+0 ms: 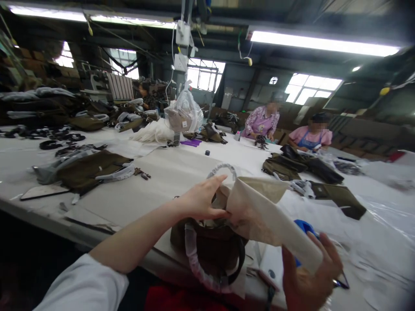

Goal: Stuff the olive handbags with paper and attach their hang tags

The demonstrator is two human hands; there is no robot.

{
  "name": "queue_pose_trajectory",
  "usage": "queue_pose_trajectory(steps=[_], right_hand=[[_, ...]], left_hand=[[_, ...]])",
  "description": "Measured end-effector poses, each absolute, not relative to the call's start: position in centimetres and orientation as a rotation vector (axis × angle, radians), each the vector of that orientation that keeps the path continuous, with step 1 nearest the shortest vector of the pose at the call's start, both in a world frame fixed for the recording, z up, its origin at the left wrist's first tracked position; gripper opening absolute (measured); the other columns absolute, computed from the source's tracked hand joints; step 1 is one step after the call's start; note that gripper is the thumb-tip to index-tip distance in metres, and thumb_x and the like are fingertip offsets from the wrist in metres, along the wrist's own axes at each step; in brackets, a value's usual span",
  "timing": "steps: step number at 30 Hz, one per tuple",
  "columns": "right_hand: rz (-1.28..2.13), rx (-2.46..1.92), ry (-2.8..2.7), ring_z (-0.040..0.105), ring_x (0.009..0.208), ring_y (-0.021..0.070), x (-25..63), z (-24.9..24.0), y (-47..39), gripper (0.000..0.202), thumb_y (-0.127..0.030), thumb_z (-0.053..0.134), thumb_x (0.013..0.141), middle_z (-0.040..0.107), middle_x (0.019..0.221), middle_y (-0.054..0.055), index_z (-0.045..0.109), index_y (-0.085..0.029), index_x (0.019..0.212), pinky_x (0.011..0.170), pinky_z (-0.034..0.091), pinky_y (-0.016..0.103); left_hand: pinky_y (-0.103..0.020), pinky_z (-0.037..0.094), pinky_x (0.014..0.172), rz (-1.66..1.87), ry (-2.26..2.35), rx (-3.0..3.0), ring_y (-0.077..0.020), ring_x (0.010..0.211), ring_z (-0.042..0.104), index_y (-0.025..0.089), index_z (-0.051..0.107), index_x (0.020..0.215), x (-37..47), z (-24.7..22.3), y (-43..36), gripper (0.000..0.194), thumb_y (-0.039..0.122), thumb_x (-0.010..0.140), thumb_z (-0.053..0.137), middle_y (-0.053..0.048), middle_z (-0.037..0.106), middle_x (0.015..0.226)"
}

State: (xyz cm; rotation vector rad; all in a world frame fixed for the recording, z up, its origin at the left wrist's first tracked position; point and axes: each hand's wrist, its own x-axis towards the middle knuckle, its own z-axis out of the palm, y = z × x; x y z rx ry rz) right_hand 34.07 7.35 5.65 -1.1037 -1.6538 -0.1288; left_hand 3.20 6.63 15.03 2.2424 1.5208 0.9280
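Cream sheet [272, 218] was gripped in the right hand [309, 278], while the left hand [197, 201], fingers [216, 182] kinda spread, was parked at the brown bag [210, 246].

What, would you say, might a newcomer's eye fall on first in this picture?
Probably the large pale sheet in the right foreground, its near end in the right grip and its far end by the brown bag. Next, perhaps the clear plastic bag just left of centre, and the bright tube light at upper right.
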Motion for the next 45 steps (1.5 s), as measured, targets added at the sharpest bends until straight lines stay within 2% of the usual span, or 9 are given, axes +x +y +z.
queue_pose_trajectory(steps=[5,8,15,21,27,33,37,42,45], right_hand=[[0.252,-1.142,-1.610,0.041,0.136,0.0381,33.7,4.8,8.7,0.079,-0.054,0.054,0.088,0.032,0.154,0.016,0.022,-0.025,0.155,0.105,0.042,0.057],[0.329,-1.132,-1.633,0.036,0.140,0.0348,32.3,6.3,9.4,0.091,-0.056,0.063,0.082,0.031,0.155,0.014,0.018,-0.025,0.155,0.111,0.037,0.053],[0.537,-1.223,-1.541,0.028,0.141,0.0350,30.1,5.4,13.4,0.088,-0.060,0.068,0.073,0.038,0.148,0.020,0.042,-0.013,0.143,0.116,0.023,0.056],[0.815,-1.027,-1.438,0.061,0.113,0.0301,29.5,6.3,11.5,0.065,-0.051,0.067,0.079,0.064,0.122,0.014,0.053,-0.016,0.132,0.096,0.051,0.047],[0.481,-0.617,-1.825,0.065,0.093,0.0255,27.0,10.8,9.7,0.018,-0.036,0.066,0.080,0.070,0.090,0.005,0.073,-0.027,0.094,0.091,0.053,0.042],[0.305,-0.952,-1.877,0.040,0.137,0.0386,25.9,10.7,11.5,0.063,-0.032,0.076,0.068,0.043,0.148,0.016,0.061,-0.022,0.129,0.109,0.039,0.058],[0.425,-0.699,-1.956,0.064,0.107,0.0283,25.4,10.4,11.5,0.022,-0.028,0.066,0.076,0.069,0.114,0.009,0.073,-0.026,0.097,0.093,0.055,0.041],[0.244,-0.288,-2.203,0.060,0.113,0.0223,23.5,11.9,9.8,0.045,-0.023,0.059,0.080,0.069,0.121,0.000,0.064,-0.034,0.124,0.098,0.050,0.032],[0.256,-0.391,-2.409,0.062,0.108,0.0190,22.3,12.4,9.3,0.040,-0.019,0.056,0.083,0.070,0.117,-0.002,0.067,-0.034,0.118,0.097,0.049,0.029]], left_hand=[[-0.037,0.049,0.098,0.664,1.417,2.430,-0.0259,0.110,0.062,0.017,0.058,0.118,8.4,13.9,8.6,0.033,0.037,0.090,0.056,-0.010,0.064,0.116],[-0.033,0.049,0.094,0.571,1.346,2.596,-0.0234,0.106,0.062,0.020,0.063,0.107,10.2,13.1,7.9,0.023,0.036,0.093,0.053,-0.007,0.064,0.113],[-0.030,0.048,0.092,0.585,1.387,2.553,-0.0204,0.102,0.063,0.019,0.069,0.098,10.0,12.3,5.9,0.028,0.038,0.096,0.049,-0.006,0.065,0.111],[-0.028,0.049,0.086,0.624,1.464,2.453,-0.0193,0.096,0.063,0.023,0.072,0.092,10.3,11.9,4.9,0.020,0.029,0.091,0.054,-0.004,0.066,0.101],[-0.028,0.049,0.088,0.795,1.385,2.287,-0.0202,0.100,0.065,0.029,0.071,0.094,10.6,10.5,5.6,0.026,0.014,0.078,0.056,0.002,0.072,0.106],[-0.030,0.051,0.087,0.774,1.355,2.272,-0.0238,0.098,0.066,0.028,0.072,0.092,10.2,9.0,5.4,0.029,0.016,0.071,0.056,0.000,0.074,0.105],[-0.035,0.052,0.091,0.857,1.307,2.192,-0.0272,0.104,0.064,0.029,0.073,0.093,9.7,8.6,5.6,0.033,0.019,0.065,0.059,-0.001,0.071,0.113],[-0.053,0.053,0.092,1.023,1.499,1.989,-0.0360,0.108,0.063,0.031,0.066,0.117,9.9,9.5,6.1,0.045,0.029,0.074,0.055,-0.008,0.070,0.110],[-0.060,0.053,0.089,0.999,1.549,1.972,-0.0372,0.102,0.066,0.032,0.066,0.118,9.9,9.4,5.4,0.040,0.031,0.082,0.047,-0.007,0.071,0.098]])
